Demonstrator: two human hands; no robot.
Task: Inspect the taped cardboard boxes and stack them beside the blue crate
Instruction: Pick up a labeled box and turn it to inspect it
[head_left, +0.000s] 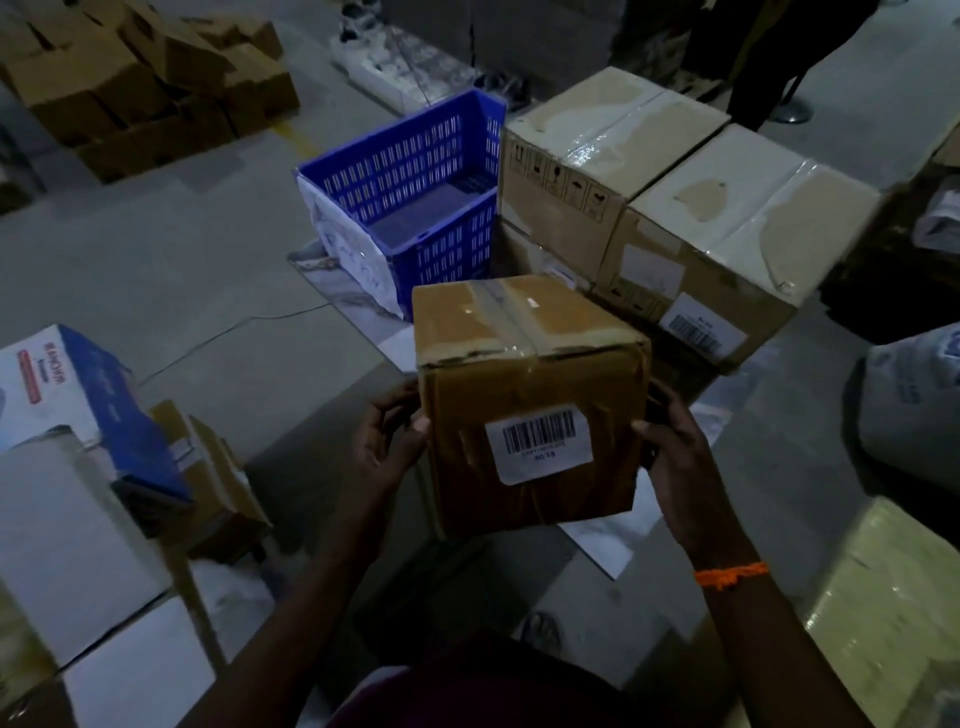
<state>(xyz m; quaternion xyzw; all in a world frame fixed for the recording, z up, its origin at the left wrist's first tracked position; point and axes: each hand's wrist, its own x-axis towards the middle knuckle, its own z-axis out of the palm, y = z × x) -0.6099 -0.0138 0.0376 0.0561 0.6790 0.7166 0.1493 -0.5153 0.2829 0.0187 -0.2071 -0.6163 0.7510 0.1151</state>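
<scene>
I hold a brown taped cardboard box (530, 374) in the air at the centre of the view, with a white barcode label facing me. My left hand (389, 441) grips its left side, thumb on the front face. My right hand (675, 467) grips its right side, thumb on the front edge. Behind it on the floor stands the empty blue crate (410, 192). Two larger taped boxes, one (608, 156) next to the crate and another (727, 244) to its right, stand side by side on other boxes right of the crate.
A heap of brown cartons (140, 78) lies at the far left. White and blue boxes (67, 415) crowd the near left. A sack (914, 395) sits at the right edge, a wrapped carton (893, 613) at the near right. A person's legs (758, 57) stand behind.
</scene>
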